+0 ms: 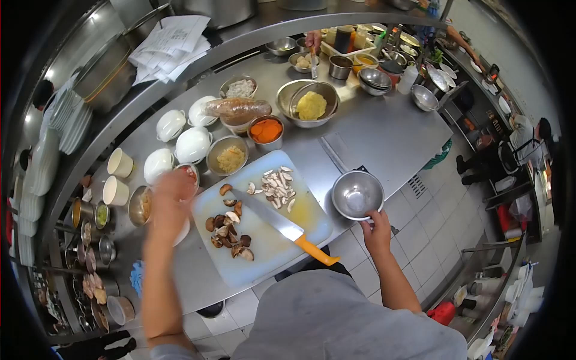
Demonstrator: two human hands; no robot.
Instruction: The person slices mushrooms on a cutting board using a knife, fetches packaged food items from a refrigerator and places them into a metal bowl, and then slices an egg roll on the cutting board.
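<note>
My right hand (pixel 376 227) holds the near rim of an empty metal bowl (pixel 357 195) at the table's front edge. My left hand (pixel 174 186), blurred by motion, is over the left side of the table beside a small bowl of red food (pixel 191 178); its fingers are smeared. Between my hands lies a white cutting board (pixel 240 264). On it, a knife with an orange handle (pixel 315 249) separates sliced white pieces (pixel 278 187) at the back from cut brown mushrooms (pixel 225 233) nearer the front left.
Behind the board stand a bowl of yellow food (pixel 231 158), a pot of orange slices (pixel 266 130), a large bowl (pixel 308 103) and several white bowls (pixel 194 145). Another person's hand (pixel 314 41) holds a tool at the back. A metal shelf (pixel 240 37) arches over the table.
</note>
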